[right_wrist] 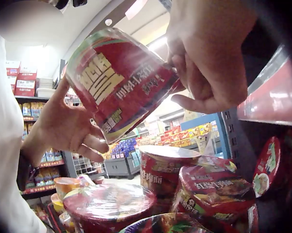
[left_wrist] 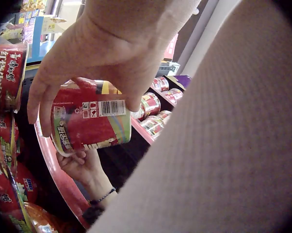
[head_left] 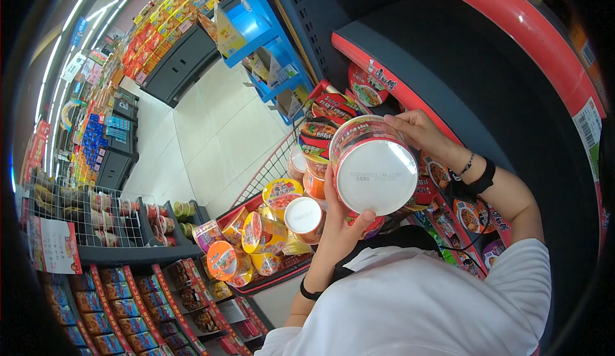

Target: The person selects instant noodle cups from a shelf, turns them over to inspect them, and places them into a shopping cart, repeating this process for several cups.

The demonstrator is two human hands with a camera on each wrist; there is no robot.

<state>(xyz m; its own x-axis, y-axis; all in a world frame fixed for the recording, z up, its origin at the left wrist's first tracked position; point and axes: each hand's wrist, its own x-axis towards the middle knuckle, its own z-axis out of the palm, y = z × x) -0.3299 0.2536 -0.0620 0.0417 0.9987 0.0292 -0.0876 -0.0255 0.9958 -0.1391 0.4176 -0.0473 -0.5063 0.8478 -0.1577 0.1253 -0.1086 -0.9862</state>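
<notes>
Head view: you hold a red tub (head_left: 373,169) in both hands, just over the cart (head_left: 275,282) and near the red-edged shelf (head_left: 391,87).
Tub: tilted, its white base facing you (two small lines of print show on it); in the left wrist view a barcode (left_wrist: 112,108) sits on its side.
Left hand: your left hand (head_left: 343,225) grips the tub, thumb at the base rim and fingers along the side.
Right hand: your right hand (head_left: 419,130) pinches the far rim, thumb and fingers together there; the exact finger contact is partly hidden.
Wrists: a dark bracelet (head_left: 469,164) and a black strap (head_left: 487,175) on your right, a black band (head_left: 311,294) on your left.
Cart load: yellow tubs (head_left: 261,231) crowd together beside a white-based tub (head_left: 303,215) lying with its base up; the right wrist view shows more red tubs (right_wrist: 109,201) under your hands, some in glossy wrap.
Aisle: pale floor tiles (head_left: 218,106) run past a blue rack (head_left: 256,42) (stocked with cartons).
Shelf edge: a price tag (head_left: 587,125) hangs at the far right.
</notes>
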